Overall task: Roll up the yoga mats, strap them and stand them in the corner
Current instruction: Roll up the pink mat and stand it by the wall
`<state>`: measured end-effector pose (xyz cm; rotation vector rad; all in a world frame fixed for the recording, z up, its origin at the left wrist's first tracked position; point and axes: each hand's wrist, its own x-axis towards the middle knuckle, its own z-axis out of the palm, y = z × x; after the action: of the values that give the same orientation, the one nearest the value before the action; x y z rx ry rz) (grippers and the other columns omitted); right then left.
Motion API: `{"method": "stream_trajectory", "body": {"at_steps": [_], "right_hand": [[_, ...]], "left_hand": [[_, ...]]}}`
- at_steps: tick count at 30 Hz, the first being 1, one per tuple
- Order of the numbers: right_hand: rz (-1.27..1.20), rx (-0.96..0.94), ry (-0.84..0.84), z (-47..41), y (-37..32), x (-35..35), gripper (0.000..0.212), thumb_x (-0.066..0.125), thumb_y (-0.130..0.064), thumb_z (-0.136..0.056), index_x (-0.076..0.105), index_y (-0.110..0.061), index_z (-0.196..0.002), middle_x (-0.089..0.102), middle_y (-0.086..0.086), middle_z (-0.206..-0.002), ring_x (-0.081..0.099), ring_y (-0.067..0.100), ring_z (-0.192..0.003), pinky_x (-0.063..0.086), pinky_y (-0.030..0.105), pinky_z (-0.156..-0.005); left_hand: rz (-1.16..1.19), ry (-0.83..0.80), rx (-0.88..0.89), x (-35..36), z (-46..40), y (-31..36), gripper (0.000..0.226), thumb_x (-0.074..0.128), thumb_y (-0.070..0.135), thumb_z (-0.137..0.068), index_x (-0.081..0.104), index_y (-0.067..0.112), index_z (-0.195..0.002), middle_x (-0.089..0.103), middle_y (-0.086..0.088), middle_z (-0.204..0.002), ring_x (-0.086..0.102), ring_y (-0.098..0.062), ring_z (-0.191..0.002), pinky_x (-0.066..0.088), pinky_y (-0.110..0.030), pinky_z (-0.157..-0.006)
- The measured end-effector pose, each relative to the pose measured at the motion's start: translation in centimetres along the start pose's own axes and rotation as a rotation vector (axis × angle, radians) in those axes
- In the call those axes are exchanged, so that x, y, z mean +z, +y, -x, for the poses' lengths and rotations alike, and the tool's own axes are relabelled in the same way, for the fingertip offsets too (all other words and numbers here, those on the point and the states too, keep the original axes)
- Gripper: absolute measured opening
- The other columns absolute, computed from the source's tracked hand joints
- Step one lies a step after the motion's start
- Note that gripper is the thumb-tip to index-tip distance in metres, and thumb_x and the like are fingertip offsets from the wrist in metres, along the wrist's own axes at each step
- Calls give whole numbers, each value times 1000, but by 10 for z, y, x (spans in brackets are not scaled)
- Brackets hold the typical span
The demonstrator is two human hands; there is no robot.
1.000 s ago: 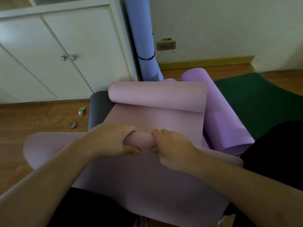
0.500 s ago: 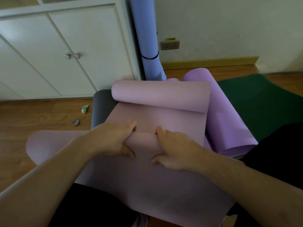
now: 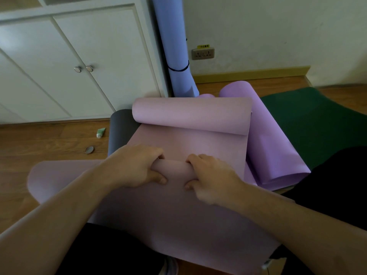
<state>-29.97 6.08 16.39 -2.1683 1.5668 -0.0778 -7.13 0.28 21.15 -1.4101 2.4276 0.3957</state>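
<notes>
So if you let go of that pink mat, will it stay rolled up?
Probably not. The pink mat looks floppy: it bends easily under the left hand and right hand. Its far end curls by itself, so it likely springs open.

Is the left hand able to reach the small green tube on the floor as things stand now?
Probably not at once: the left hand grips the pink mat roll. The floor toward the green tube looks free, so after letting go, likely yes.
</notes>
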Motion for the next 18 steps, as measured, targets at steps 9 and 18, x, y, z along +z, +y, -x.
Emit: {"method": "stream_trajectory", "body": {"at_steps": [9,18], "right_hand": [[-63,-51,-129,0,1,0,47,63,-45,-101,43,-23,-138,59,5,-128,60,31,-113,50,42,-89],[-81,16,-123,2,1,-2,59,78,-57,-86,37,-27,-117,63,1,-114,62,30,-97,43,38,-71]], "left_hand": [[-59,-179,6,4,4,4,64,84,65,-71,45,41,-115,59,17,-109,56,-8,-96,36,-26,-65],[-9,-73,-7,4,6,6,51,79,64,-79,42,38,-103,57,16,-92,56,-9,-85,35,-27,-62]]}}
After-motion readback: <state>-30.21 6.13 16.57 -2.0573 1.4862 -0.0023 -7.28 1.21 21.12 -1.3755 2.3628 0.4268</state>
